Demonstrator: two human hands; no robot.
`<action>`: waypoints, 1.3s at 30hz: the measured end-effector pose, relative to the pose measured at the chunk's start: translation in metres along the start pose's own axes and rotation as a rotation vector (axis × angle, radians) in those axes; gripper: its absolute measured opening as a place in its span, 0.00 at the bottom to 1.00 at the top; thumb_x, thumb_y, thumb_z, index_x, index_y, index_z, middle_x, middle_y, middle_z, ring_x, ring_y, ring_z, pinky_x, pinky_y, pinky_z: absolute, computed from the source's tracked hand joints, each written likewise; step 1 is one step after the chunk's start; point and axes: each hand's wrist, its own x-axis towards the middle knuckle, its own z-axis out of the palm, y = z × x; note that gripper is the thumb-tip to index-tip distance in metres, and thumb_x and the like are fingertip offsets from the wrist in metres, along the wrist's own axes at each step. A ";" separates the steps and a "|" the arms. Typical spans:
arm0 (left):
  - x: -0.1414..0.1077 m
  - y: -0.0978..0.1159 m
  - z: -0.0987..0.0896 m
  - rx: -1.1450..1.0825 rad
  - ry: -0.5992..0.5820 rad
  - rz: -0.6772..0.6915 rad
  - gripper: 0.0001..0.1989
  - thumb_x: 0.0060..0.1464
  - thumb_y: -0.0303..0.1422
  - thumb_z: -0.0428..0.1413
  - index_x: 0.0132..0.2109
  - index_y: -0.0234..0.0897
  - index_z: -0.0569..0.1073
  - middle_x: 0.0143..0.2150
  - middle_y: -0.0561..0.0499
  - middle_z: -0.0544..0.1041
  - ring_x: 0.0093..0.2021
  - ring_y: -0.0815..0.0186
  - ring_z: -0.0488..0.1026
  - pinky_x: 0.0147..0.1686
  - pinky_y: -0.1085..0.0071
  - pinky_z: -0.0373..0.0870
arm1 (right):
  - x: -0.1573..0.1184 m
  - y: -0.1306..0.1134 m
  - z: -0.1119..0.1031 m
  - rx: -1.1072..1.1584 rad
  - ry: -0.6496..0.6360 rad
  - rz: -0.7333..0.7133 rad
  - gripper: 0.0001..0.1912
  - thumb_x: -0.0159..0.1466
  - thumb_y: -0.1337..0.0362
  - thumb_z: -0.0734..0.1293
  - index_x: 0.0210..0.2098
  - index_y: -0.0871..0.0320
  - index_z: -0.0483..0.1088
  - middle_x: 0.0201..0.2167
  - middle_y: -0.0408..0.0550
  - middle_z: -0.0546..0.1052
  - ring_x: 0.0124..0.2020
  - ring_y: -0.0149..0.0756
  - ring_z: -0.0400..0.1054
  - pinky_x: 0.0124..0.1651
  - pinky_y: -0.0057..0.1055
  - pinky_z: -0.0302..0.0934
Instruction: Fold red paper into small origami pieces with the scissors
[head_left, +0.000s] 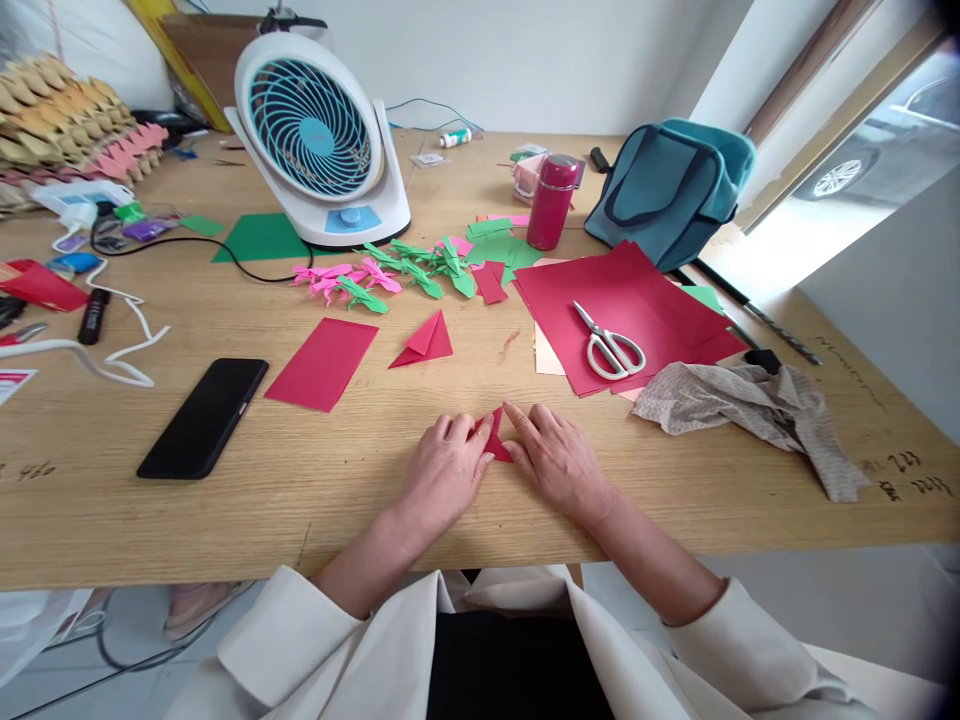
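Leftmost among the nearer things, a black phone (202,418) is seen lying flat on the wooden table (345,520). Farther back, a green sheet (255,240) is partly covered by the base of a white fan (315,137). Nearer the person, a red rectangle of paper (322,365) is laid flat, and behind it pink figures (328,280) and green figures (424,272) are clustered. Just to the right of the rectangle, a folded red triangle (424,341) is set down. The small folded red paper (496,442) is placed at the near side of the table, between the two hands. Its left side is touched by the thumb and fingers of the left hand (448,462); its right side is met by the fingertips of the right hand (559,462). Neither hand is clenched, but whether the paper is pinched or merely pressed cannot be told. Beyond, a red flask (550,205) is stood upright. Farther right, white-handled scissors (615,352) are rested on large red sheets (544,300), with a teal bag (675,190) behind and a crumpled cloth (739,400) nearer the person.
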 end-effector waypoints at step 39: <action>0.074 -0.081 -0.018 -1.199 -0.029 -0.230 0.13 0.47 0.39 0.64 0.33 0.34 0.72 0.28 0.55 0.73 0.30 0.70 0.68 0.32 0.74 0.62 | 0.082 0.012 0.002 1.153 -0.107 0.163 0.19 0.59 0.48 0.68 0.28 0.60 0.68 0.19 0.36 0.61 0.21 0.25 0.49 0.24 0.26 0.43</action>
